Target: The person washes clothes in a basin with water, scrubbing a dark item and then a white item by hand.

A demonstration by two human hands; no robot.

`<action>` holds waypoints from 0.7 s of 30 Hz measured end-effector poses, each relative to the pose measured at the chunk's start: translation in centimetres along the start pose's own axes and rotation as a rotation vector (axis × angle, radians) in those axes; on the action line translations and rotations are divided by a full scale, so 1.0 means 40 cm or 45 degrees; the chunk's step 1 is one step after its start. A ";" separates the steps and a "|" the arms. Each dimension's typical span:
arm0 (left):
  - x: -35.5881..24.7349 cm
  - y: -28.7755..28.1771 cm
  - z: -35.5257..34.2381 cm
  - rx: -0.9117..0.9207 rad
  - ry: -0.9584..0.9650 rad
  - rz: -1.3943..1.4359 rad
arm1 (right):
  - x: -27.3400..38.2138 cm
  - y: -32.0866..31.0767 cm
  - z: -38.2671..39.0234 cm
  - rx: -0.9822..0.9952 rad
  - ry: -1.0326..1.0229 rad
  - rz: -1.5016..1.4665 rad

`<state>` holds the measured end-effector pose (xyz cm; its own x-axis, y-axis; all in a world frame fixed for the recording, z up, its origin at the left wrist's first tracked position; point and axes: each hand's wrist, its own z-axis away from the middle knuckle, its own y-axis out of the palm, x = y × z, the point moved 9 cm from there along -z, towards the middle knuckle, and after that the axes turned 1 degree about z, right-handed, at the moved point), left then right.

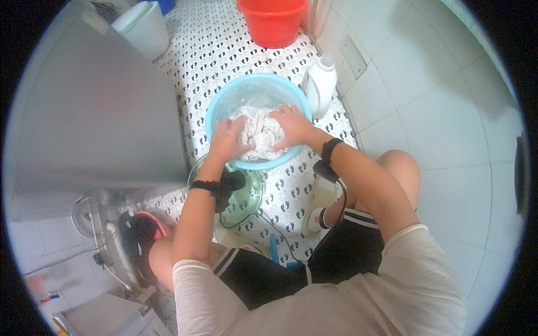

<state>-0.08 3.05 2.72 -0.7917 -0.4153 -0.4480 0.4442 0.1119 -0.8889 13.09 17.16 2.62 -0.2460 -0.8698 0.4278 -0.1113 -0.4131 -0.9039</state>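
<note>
A light blue basin stands on the floor in front of me with a crumpled white cloth in it. My left hand grips the cloth from its left side, thumb toward the middle. From the right, my right hand grips the same bundle, with its fingers over the far edge and its thumb nearer me. Parts of the fingertips are sunk in the folds. Dark straps with small devices sit on both wrists.
Right of the basin stands a white bottle by the tiled wall. A red bucket is farther back. A green translucent basin lies partly under my left forearm. A grey panel rises at left. A cable runs between my wrists.
</note>
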 end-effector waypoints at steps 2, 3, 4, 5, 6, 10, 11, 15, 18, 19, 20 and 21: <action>-0.007 0.027 -0.021 0.011 0.008 -0.043 | -0.033 0.063 0.008 0.087 0.014 0.126; 0.002 0.038 -0.026 0.012 -0.004 -0.099 | -0.035 0.075 0.001 0.092 0.015 0.122; 0.009 0.051 -0.035 0.017 -0.007 -0.097 | -0.039 0.090 -0.008 0.105 0.032 0.053; 0.015 0.064 -0.048 0.029 -0.006 -0.088 | -0.045 0.103 -0.017 0.118 0.050 -0.015; 0.018 0.074 -0.056 0.045 -0.008 -0.079 | -0.044 0.110 -0.027 0.127 0.053 -0.021; 0.061 0.120 -0.080 0.162 -0.086 0.119 | -0.023 0.107 -0.073 0.111 -0.006 -0.079; 0.068 0.124 -0.085 0.145 -0.059 0.174 | -0.020 0.107 -0.082 0.127 0.015 -0.118; 0.073 0.145 -0.132 0.163 0.069 0.432 | -0.036 0.109 -0.121 0.182 -0.039 -0.260; 0.075 0.177 -0.163 0.306 0.091 0.388 | -0.041 0.108 -0.148 0.148 -0.130 -0.409; 0.087 0.179 -0.167 0.311 0.082 0.387 | -0.034 0.117 -0.162 0.209 -0.132 -0.460; 0.104 0.182 -0.169 0.328 0.055 0.336 | -0.021 0.129 -0.174 0.270 -0.135 -0.510; 0.096 0.185 -0.178 0.348 0.041 0.294 | -0.027 0.138 -0.176 0.275 -0.125 -0.510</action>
<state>-2.82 8.71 -6.26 -0.6681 -0.3780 -0.6409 0.7053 -0.0475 -0.7073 5.96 17.73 -2.89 -0.1310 -0.6471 0.7511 0.0263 -0.7596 -0.6499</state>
